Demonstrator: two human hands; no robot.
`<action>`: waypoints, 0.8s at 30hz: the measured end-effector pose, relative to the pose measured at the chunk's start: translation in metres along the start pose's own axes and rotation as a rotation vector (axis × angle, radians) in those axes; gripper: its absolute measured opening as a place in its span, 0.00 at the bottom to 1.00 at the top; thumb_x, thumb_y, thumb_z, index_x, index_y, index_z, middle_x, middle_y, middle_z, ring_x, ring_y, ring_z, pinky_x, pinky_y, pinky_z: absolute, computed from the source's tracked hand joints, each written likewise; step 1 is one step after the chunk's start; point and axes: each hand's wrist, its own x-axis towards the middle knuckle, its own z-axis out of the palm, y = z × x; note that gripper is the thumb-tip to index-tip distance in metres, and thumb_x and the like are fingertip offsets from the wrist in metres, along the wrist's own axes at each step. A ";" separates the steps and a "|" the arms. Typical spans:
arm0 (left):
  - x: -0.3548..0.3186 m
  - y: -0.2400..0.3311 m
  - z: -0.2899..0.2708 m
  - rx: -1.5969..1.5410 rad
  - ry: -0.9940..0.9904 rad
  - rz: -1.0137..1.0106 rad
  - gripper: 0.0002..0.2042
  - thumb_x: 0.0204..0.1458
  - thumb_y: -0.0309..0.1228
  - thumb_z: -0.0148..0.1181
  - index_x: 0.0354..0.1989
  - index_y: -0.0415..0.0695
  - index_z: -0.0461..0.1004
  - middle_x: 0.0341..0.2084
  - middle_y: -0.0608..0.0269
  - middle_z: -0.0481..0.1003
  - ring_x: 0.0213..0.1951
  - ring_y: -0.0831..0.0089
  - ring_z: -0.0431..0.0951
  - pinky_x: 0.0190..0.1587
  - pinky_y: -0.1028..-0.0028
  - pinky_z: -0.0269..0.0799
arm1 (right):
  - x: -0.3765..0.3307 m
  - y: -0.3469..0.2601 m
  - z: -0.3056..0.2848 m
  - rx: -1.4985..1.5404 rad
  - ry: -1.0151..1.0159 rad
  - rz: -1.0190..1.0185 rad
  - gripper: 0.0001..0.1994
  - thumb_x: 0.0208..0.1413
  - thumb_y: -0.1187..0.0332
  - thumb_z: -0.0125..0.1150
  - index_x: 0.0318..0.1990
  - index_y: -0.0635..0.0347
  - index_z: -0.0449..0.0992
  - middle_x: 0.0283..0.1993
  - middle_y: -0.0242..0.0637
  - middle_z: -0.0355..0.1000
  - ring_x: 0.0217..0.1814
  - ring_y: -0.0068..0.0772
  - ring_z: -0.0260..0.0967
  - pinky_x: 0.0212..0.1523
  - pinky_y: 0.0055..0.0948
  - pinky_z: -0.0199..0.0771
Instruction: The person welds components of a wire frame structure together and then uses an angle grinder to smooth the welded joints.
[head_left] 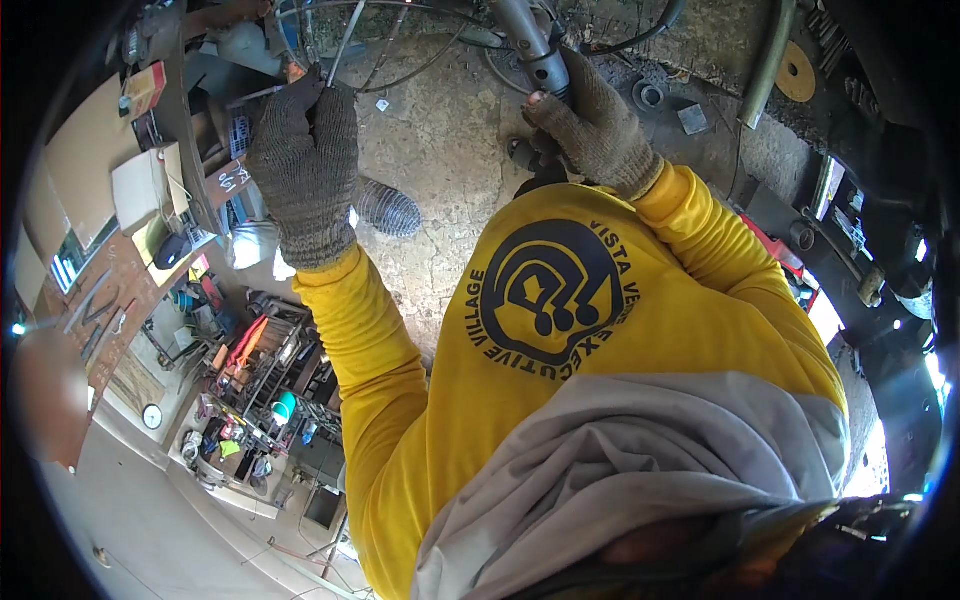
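My left hand (305, 165), in a brown knit work glove, is closed, and a thin light metal rod (346, 42) rises from its fingers. The rod's far end runs out at the top edge. My right hand (603, 125) wears a matching glove, with a bare thumb tip showing. It is closed around the lower end of a thick grey metal shaft (530, 42) that has small holes near the end. Some of the right fingers are hidden behind the shaft. Cables (425, 68) hang between the two hands.
Below is a worn concrete floor (420, 130) with a ring-shaped metal part (649, 95) and a small square plate (692, 119). A long pipe (770, 65) and a round holed disc (796, 72) are at upper right. Cluttered shelving (270, 370) stands at left.
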 end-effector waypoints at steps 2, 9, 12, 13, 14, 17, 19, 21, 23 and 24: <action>0.001 0.002 -0.001 0.034 -0.031 -0.005 0.07 0.52 0.26 0.67 0.38 0.41 0.79 0.28 0.60 0.80 0.29 0.71 0.80 0.33 0.72 0.75 | 0.001 0.000 0.000 -0.039 0.005 0.031 0.29 0.66 0.62 0.57 0.70 0.62 0.56 0.38 0.33 0.71 0.30 0.18 0.70 0.31 0.22 0.73; -0.001 -0.007 -0.002 0.446 -0.075 0.151 0.05 0.52 0.28 0.63 0.32 0.43 0.73 0.29 0.60 0.73 0.31 0.66 0.77 0.33 0.69 0.74 | 0.007 0.014 -0.003 -0.033 -0.002 -0.141 0.25 0.65 0.68 0.57 0.68 0.61 0.61 0.34 0.30 0.71 0.28 0.17 0.68 0.30 0.21 0.72; -0.009 -0.029 0.002 0.505 -0.073 0.266 0.06 0.54 0.31 0.63 0.36 0.45 0.73 0.32 0.60 0.74 0.31 0.68 0.78 0.31 0.69 0.76 | 0.009 0.030 -0.004 -0.136 0.036 -0.292 0.26 0.65 0.67 0.59 0.68 0.61 0.61 0.36 0.31 0.72 0.30 0.18 0.69 0.31 0.21 0.74; -0.011 -0.039 0.007 0.386 -0.010 0.231 0.09 0.54 0.32 0.64 0.42 0.47 0.75 0.35 0.61 0.76 0.33 0.69 0.79 0.34 0.69 0.77 | 0.006 0.024 -0.003 -0.086 0.029 -0.236 0.25 0.65 0.68 0.59 0.68 0.61 0.61 0.36 0.31 0.72 0.30 0.18 0.69 0.31 0.20 0.74; -0.018 -0.044 0.009 0.238 -0.041 0.072 0.12 0.55 0.33 0.65 0.47 0.50 0.76 0.38 0.62 0.78 0.35 0.71 0.80 0.35 0.70 0.77 | 0.004 0.021 -0.001 -0.036 0.021 -0.180 0.25 0.66 0.68 0.59 0.67 0.61 0.62 0.36 0.30 0.72 0.30 0.17 0.69 0.31 0.20 0.74; -0.021 -0.050 0.008 0.754 0.076 0.470 0.13 0.55 0.34 0.64 0.46 0.43 0.76 0.37 0.59 0.77 0.37 0.65 0.79 0.39 0.65 0.78 | 0.010 0.032 -0.004 -0.347 0.105 -0.503 0.20 0.66 0.67 0.58 0.64 0.59 0.66 0.37 0.29 0.72 0.32 0.16 0.69 0.33 0.19 0.74; -0.020 -0.056 0.009 0.864 0.196 0.618 0.14 0.56 0.35 0.63 0.45 0.41 0.77 0.37 0.56 0.76 0.39 0.63 0.79 0.42 0.62 0.79 | 0.007 0.030 -0.002 -0.207 0.040 -0.262 0.19 0.66 0.67 0.59 0.62 0.59 0.68 0.38 0.29 0.72 0.33 0.16 0.69 0.34 0.19 0.75; -0.016 -0.033 0.004 0.753 0.224 0.632 0.11 0.55 0.36 0.64 0.42 0.44 0.78 0.38 0.58 0.77 0.40 0.62 0.79 0.46 0.60 0.78 | 0.007 0.035 -0.001 -0.057 0.101 -0.226 0.16 0.63 0.65 0.63 0.56 0.57 0.75 0.50 0.36 0.74 0.50 0.33 0.72 0.50 0.27 0.75; -0.002 -0.002 -0.015 0.228 -0.098 0.051 0.09 0.52 0.33 0.67 0.39 0.44 0.79 0.37 0.62 0.78 0.36 0.65 0.79 0.41 0.65 0.76 | -0.001 0.035 0.000 -0.071 0.068 -0.287 0.18 0.63 0.65 0.63 0.59 0.56 0.71 0.51 0.36 0.75 0.46 0.29 0.74 0.46 0.26 0.77; 0.001 -0.005 -0.003 0.024 -0.111 -0.082 0.09 0.50 0.33 0.68 0.36 0.44 0.78 0.31 0.62 0.76 0.35 0.62 0.77 0.42 0.63 0.74 | 0.002 0.038 -0.001 -0.090 0.103 -0.330 0.24 0.64 0.66 0.61 0.65 0.55 0.63 0.48 0.35 0.74 0.38 0.24 0.72 0.38 0.25 0.77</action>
